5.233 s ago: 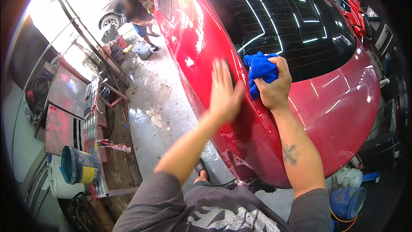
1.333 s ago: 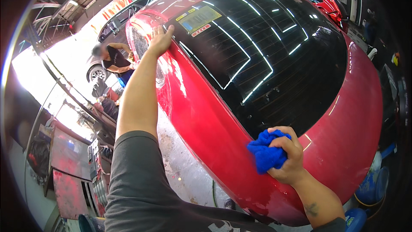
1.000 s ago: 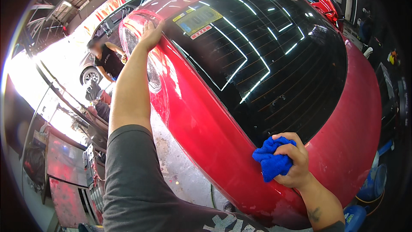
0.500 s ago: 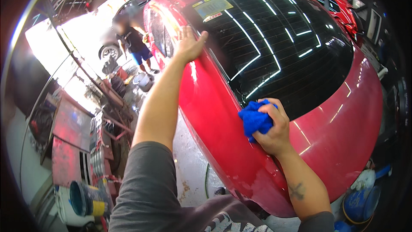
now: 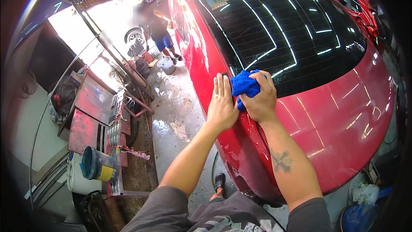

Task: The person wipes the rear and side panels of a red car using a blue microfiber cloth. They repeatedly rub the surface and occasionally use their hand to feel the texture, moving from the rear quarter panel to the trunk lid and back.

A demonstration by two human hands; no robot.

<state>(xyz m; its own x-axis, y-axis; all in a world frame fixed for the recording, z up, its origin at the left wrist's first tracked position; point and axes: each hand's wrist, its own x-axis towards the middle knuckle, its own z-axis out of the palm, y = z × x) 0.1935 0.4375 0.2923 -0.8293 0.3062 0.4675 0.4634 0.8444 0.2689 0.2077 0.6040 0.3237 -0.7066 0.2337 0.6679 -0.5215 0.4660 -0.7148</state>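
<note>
A bunched blue cloth [image 5: 245,87] is gripped in my right hand [image 5: 260,99], whose fingers fold over it near the lower left corner of the dark rear window [image 5: 292,34]. Beside it my left hand [image 5: 222,103] lies flat on the red car's rear side panel [image 5: 201,66], fingers stretched out and holding nothing. The two hands are close together, with the cloth just right of the left fingertips. Ceiling lights reflect as bright lines on the glass and on the red trunk lid [image 5: 334,107].
Another person [image 5: 156,30] stands beyond the car's left side, near a grey bucket [image 5: 166,65]. At left are a metal bench [image 5: 89,120] and a tilted paint-stained bucket [image 5: 99,164]. A blue bin [image 5: 358,219] stands at lower right, and another red car [image 5: 365,13] is behind.
My left hand has come back along the panel, close to my right hand. My right hand has moved slightly up and forward with the cloth. The view has shifted.
</note>
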